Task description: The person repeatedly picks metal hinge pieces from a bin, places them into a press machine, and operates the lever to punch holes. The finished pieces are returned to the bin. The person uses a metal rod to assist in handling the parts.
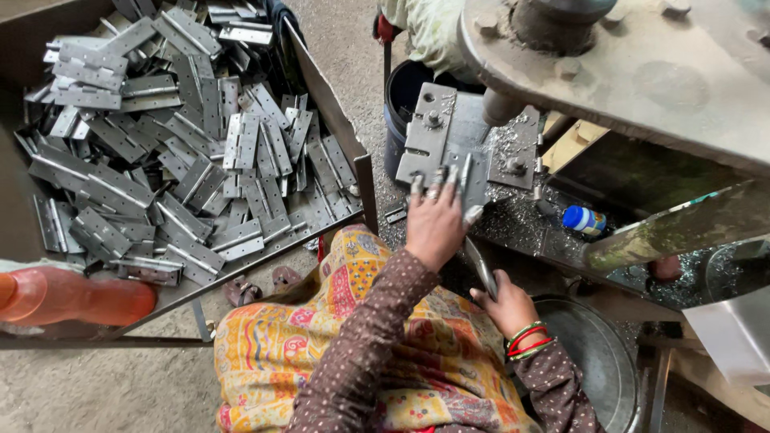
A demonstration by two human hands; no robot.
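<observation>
Clearly much remains: at frame centre the left hand presses spread fingers on a hinge on the drill jig, the right hand grips another hinge leaf (lower right), the tray upper left full.

Lying flat on the press bed, a grey steel hinge plate, leaves spread open, bright knuckle line running up its middle, upper end tucked beneath the round ram, metal swarf glinting just beside it. Pressing down on its near edge, fingertips of the left hand. Slanting lower down, a second grey hinge, narrow and edge-on, being gripped at its lower end in the right hand.
</observation>
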